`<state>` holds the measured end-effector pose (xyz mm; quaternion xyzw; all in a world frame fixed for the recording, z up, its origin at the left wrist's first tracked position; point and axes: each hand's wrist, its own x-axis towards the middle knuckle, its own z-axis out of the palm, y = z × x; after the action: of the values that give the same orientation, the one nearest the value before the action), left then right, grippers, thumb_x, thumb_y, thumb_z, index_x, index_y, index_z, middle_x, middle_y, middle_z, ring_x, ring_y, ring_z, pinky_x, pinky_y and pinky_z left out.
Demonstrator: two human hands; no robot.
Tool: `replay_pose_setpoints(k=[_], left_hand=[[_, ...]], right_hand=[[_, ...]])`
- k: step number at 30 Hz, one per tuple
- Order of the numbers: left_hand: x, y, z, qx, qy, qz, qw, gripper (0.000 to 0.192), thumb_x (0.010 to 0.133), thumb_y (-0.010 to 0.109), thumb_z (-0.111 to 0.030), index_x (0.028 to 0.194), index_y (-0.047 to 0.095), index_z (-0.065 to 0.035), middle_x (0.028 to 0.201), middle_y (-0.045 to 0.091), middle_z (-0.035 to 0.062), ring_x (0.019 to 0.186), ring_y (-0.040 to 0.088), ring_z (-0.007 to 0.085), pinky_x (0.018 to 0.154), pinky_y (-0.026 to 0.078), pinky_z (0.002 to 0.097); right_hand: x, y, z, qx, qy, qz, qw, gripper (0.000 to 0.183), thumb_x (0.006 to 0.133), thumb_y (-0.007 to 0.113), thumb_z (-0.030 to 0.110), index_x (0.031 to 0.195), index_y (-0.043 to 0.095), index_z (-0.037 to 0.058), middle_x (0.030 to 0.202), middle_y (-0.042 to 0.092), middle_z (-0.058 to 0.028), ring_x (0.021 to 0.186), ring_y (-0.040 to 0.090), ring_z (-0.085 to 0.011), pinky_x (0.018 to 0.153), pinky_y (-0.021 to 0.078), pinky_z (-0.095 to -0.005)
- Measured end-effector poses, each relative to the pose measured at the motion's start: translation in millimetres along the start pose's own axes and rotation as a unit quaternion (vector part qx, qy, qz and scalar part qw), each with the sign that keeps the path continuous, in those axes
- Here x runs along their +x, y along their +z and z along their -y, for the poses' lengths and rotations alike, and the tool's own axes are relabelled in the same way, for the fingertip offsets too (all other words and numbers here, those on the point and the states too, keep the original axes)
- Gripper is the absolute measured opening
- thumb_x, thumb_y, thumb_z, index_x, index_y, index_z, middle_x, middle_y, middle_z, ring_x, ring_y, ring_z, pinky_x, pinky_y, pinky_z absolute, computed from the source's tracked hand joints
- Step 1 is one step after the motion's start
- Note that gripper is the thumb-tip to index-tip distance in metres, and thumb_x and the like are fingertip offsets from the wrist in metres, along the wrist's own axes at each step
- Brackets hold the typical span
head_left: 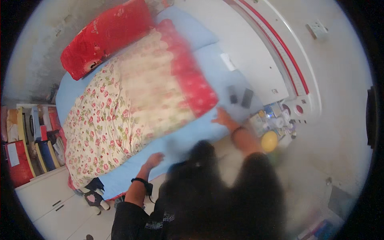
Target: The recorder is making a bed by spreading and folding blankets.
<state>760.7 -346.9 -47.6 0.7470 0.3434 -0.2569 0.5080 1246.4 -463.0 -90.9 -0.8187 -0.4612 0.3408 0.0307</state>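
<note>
A cream quilt with red roses (120, 111) and a red scalloped border lies spread over the light blue bed sheet (183, 135). Just off the lower corner of that border is my right hand (223, 117), fingers apart and holding nothing, over the blue sheet. My left hand (155, 159) hovers at the near side of the bed below the quilt's edge; its fingers are bent and blurred, and I cannot tell whether they touch anything. Near the headboard are a blue pillow (187, 28) and two dark flat objects (247, 98), beyond my right hand.
A folded red plush blanket or cushion (111, 36) lies on the far side by the wall. Bookshelves (39, 147) and white drawers (48, 204) stand at left, with a soft toy (93, 199) nearby. Small items and a yellow round object (269, 141) crowd the right bedside.
</note>
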Motion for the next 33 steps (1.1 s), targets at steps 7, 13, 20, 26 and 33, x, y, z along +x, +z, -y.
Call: replay_pose_setpoints(k=[7, 13, 20, 26, 33], left_hand=[[-17, 5, -13, -0.052, -0.007, -0.058, 0.997, 0.026, 0.092, 0.047, -0.02, 0.103, 0.059, 0.0008, 0.084, 0.067, 0.0131, 0.077, 0.065, 0.0209, 0.072, 0.05, 0.0325], [9, -17, -31, 0.02, -0.029, -0.08, 0.996, 0.029, 0.088, 0.053, -0.024, 0.101, 0.06, -0.0001, 0.084, 0.065, 0.0147, 0.079, 0.064, 0.0266, 0.074, 0.05, 0.0353], [151, -65, -223, 0.156, 0.164, -0.201, 0.953, 0.081, 0.065, 0.075, -0.038, 0.126, 0.038, -0.0008, 0.119, 0.045, 0.0222, 0.114, 0.041, 0.0385, 0.096, 0.037, 0.0434], [206, -48, -243, 0.112, 0.041, -0.387, 0.915, 0.073, 0.058, 0.078, -0.035, 0.112, 0.045, 0.0014, 0.114, 0.048, 0.0218, 0.113, 0.043, 0.0379, 0.094, 0.038, 0.0434], [164, -99, -242, 0.052, 0.113, -0.299, 0.946, 0.058, 0.06, 0.074, -0.033, 0.102, 0.052, -0.0001, 0.099, 0.059, 0.019, 0.094, 0.056, 0.0375, 0.081, 0.046, 0.0434]], right_hand=[[125, 1, 2, 0.387, 0.181, -0.044, 0.903, 0.088, 0.06, 0.076, 0.053, 0.127, 0.046, 0.0034, 0.125, 0.049, -0.0224, 0.118, 0.044, -0.0379, 0.097, 0.0388, -0.0456], [142, 37, 36, 0.529, 0.195, 0.041, 0.825, 0.061, 0.062, 0.079, 0.036, 0.11, 0.061, 0.0045, 0.099, 0.065, -0.0143, 0.087, 0.063, -0.0269, 0.075, 0.0509, -0.0384], [123, 27, 8, 0.148, -0.146, -0.025, 0.978, 0.046, 0.066, 0.071, 0.035, 0.1, 0.065, 0.004, 0.087, 0.067, -0.0155, 0.078, 0.065, -0.0247, 0.071, 0.05, -0.0359], [81, -34, 87, 0.331, -0.071, 0.067, 0.939, 0.041, 0.069, 0.067, 0.037, 0.094, 0.066, 0.0042, 0.078, 0.067, -0.0149, 0.077, 0.065, -0.0261, 0.07, 0.0488, -0.0371], [151, -45, 75, 0.446, -0.076, 0.181, 0.874, 0.06, 0.077, 0.061, 0.053, 0.092, 0.063, -0.005, 0.083, 0.065, -0.0153, 0.076, 0.063, -0.027, 0.07, 0.0488, -0.0373]])
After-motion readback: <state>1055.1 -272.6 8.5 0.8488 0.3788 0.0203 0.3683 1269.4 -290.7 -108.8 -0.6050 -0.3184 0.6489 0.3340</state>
